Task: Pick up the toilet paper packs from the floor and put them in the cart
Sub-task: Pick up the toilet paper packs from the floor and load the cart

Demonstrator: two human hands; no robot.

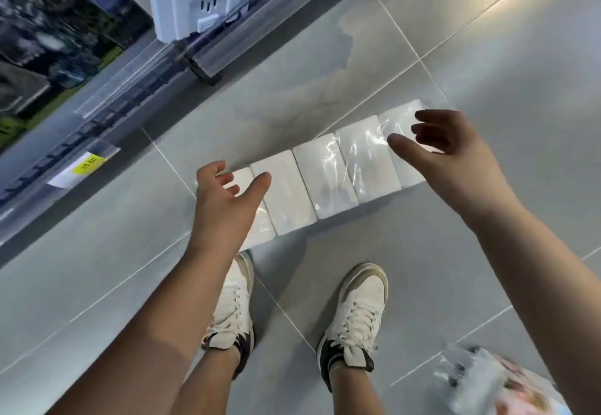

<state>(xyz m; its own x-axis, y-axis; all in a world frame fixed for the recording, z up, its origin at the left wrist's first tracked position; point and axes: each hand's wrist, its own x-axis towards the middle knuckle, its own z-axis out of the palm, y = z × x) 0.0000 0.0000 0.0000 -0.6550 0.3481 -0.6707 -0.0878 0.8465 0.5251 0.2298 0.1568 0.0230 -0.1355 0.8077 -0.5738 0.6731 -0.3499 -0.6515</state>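
Head view, steeply down, floor [487, 56] near

Both hands spread, empty — left [224, 200], right [445, 147] (arms outstretched downward).

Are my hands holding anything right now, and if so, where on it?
Nothing is held. Left hand and right hand hover open over opposite ends of the toilet paper pack lying on the floor.

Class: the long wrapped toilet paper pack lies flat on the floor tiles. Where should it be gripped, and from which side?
Probably by its two short ends, from above. The toilet paper pack is a long row of rolls in slippery film; the open left hand and right hand already hover over opposite ends, so squeezing inward should keep it from sagging.
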